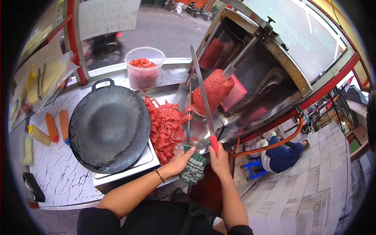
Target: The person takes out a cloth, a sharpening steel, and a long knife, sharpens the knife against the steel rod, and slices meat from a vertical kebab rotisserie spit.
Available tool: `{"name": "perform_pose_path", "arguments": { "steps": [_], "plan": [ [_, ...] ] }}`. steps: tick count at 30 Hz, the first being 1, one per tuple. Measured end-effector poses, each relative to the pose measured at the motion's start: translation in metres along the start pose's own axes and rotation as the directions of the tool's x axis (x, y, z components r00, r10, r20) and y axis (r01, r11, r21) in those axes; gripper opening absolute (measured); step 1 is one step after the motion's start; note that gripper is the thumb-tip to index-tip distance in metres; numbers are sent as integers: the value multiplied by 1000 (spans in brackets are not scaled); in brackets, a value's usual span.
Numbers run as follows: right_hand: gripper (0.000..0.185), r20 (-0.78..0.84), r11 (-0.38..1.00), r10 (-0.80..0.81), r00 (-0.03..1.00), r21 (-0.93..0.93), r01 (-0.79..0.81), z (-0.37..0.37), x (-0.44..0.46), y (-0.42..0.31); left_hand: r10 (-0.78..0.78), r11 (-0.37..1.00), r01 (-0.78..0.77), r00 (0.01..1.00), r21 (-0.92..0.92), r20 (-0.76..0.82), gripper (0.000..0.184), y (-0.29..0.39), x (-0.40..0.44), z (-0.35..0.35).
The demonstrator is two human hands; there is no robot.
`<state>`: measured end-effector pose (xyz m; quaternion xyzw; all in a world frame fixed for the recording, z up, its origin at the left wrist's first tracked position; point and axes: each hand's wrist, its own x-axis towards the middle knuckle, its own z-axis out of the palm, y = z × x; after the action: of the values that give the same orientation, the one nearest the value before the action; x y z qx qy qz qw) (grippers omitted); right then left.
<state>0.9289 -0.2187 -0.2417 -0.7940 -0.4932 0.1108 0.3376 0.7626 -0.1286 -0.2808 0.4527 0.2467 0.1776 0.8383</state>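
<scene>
My right hand (220,159) is closed round the red handle of a long knife (203,96). Its blade points up and away, passing in front of the reddish kebab meat cone (214,89) on the spit. My left hand (179,161) is closed on a green checked cloth (193,167) and the green handle of a long, thin metal tool (189,127). Bits of meat cling partway along that tool; its exact kind is unclear. Left of it, shredded red meat (165,126) lies heaped in a metal tray (172,93).
A black griddle pan (109,127) sits on a stove (154,156). Behind stands a plastic tub (145,74) with meat. Sauce bottles (51,127) lie on the marbled counter (55,168). The vertical grill (266,90) is at right. A person (284,154) sits beyond, on a blue stool (252,167).
</scene>
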Motion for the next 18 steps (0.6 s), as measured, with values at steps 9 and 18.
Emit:
{"name": "perform_pose_path", "arguments": {
  "steps": [9, 18],
  "plan": [
    [25, -35, 996, -52, 998, 64, 54, 23, -56, 60, 52, 993, -49, 998, 104, -29, 47, 3, 22, 0],
    [43, 276, 1000, -10, 961, -11, 14, -45, -64, 95, -125, 863, 227, 962, -452, 244, 59, 31, 16, -14]
  ]
}}
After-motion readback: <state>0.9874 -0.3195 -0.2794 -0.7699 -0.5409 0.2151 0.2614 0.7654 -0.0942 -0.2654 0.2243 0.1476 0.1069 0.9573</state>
